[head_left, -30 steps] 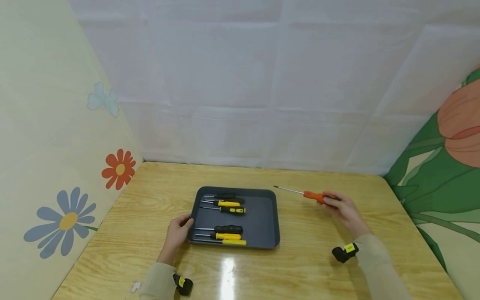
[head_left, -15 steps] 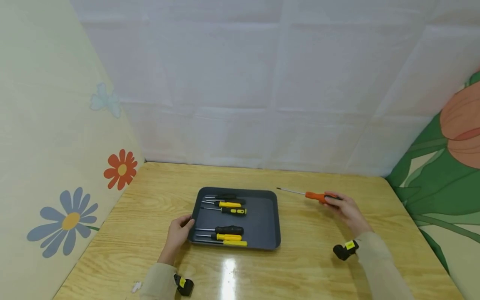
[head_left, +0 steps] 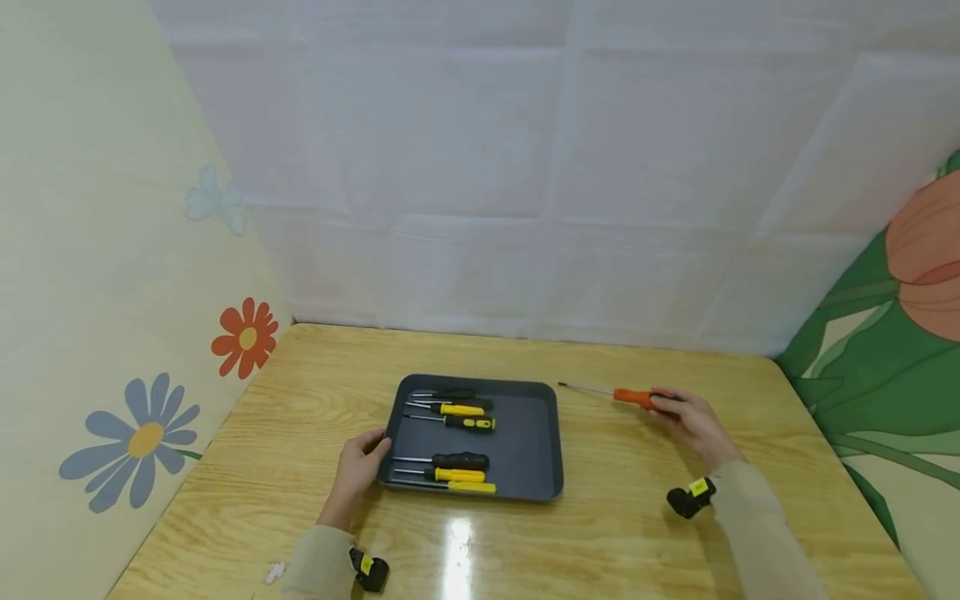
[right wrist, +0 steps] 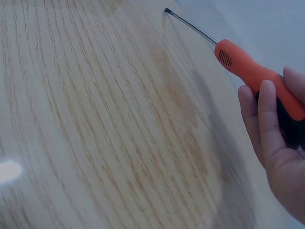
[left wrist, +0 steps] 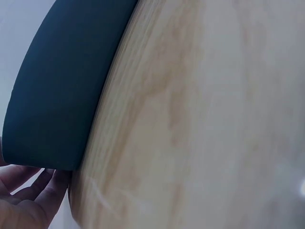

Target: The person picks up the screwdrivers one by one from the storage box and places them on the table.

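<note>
The right hand (head_left: 693, 423) curls round the orange-and-black-handled metal screwdriver (head_left: 633, 397), over the wooden counter (head_left: 600, 533) right of the dark grey rectangular tray (head_left: 521, 450), the left hand (head_left: 356, 468) pinching the tray's left rim: firm grip, steady tray should serve best!

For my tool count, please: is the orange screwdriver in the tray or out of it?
Out: the right hand holds the orange screwdriver beside the tray, and the head view shows no overlap.

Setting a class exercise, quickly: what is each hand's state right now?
Left hand: holding the gray tray at its left side.
Right hand: holding the orange-and-black screwdriver.
</note>
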{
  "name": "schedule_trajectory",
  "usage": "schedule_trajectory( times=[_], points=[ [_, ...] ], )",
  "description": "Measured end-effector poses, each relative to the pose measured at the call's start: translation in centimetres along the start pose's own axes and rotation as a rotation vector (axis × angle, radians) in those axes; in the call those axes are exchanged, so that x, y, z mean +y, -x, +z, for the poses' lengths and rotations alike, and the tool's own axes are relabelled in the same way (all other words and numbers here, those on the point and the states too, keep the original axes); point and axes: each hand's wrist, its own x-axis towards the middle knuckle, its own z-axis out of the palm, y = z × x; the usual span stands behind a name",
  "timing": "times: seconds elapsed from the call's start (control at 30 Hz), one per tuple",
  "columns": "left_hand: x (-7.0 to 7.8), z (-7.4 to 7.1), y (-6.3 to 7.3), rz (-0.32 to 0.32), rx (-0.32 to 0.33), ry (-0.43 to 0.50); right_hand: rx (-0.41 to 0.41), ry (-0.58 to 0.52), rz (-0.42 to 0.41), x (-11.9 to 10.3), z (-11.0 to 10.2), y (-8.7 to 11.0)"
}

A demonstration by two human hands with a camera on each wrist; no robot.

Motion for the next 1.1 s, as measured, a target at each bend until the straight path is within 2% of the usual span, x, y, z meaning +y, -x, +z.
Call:
schedule_trajectory(
  times=[0.3,0.47,0.67,0.9,1.1],
  points=[
    [0.04,0.03,0.06,0.002,-0.004,0.0,0.047,0.004,0.018,0.03,-0.29,-0.26],
    [0.02,0.07,0.04,0.005,-0.001,-0.002,0.047,-0.003,0.01,0.06,-0.58,-0.31],
    [0.07,-0.03,0.04,-0.015,-0.001,-0.002,0.062,0.017,0.001,0.07,-0.62,-0.22],
    [0.02,0.0,-0.05,0.002,0.004,0.0,0.165,0.067,-0.022,0.14,0.1,-0.66],
    [-0.05,0.03,-0.03,0.019,0.013,0.0,0.215,0.052,-0.024,0.39,0.26,-0.94]
  ],
)
